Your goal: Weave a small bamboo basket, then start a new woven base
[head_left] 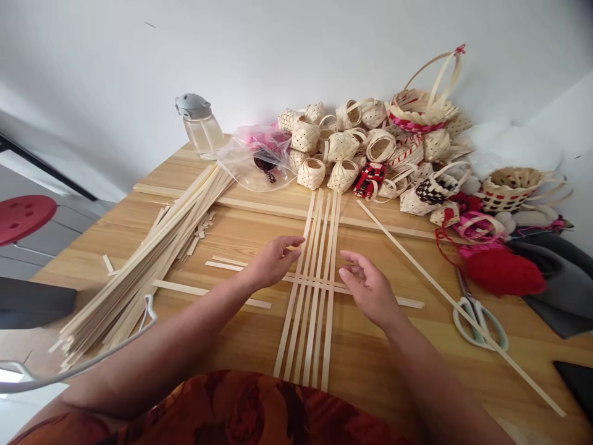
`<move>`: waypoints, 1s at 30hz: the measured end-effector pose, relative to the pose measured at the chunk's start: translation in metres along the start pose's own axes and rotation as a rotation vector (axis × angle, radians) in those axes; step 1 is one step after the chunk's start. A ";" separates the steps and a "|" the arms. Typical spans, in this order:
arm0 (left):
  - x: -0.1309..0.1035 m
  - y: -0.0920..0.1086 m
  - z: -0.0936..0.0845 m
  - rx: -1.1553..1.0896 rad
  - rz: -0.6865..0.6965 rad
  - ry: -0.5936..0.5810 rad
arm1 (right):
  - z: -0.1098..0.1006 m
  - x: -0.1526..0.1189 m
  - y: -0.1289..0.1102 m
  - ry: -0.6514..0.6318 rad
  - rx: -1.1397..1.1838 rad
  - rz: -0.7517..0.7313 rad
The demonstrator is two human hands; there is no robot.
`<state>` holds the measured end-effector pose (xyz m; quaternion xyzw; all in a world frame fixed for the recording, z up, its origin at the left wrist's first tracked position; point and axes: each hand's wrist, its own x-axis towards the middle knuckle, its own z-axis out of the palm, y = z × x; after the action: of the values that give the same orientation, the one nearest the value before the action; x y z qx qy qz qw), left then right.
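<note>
Several pale wooden strips lie side by side on the table, running away from me. Crossing them near the middle are thin strips laid sideways, woven over and under. My left hand hovers at the left edge of the lengthwise strips, fingers stretched and thumb apart; whether a fingertip touches the outermost strip, I cannot tell. On the other side, my right hand is beside the crossing, fingers loosely bent and apart, holding nothing visible. It hides part of the sideways strips. One short loose strip passes near my left forearm.
A big bundle of strips lies left. A long wooden bar spans the table. Small woven baskets pile up behind, beside a plastic bag and a bottle. Scissors, a long strip and red yarn are right.
</note>
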<state>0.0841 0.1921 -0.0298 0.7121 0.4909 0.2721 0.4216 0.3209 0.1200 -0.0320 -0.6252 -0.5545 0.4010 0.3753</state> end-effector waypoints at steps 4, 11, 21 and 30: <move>0.005 0.002 0.003 0.063 0.170 0.036 | 0.003 0.015 -0.001 -0.035 0.202 0.168; 0.025 0.011 0.013 0.412 0.144 -0.006 | 0.020 0.026 -0.002 0.055 0.317 0.189; 0.061 0.012 0.017 0.295 -0.192 0.010 | 0.033 0.030 -0.006 0.080 0.240 0.010; 0.054 0.009 0.011 -0.186 -0.062 0.026 | 0.037 0.033 -0.004 0.060 0.075 0.052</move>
<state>0.1174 0.2374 -0.0285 0.6506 0.4909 0.3127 0.4879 0.2873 0.1542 -0.0463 -0.6365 -0.5111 0.4120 0.4047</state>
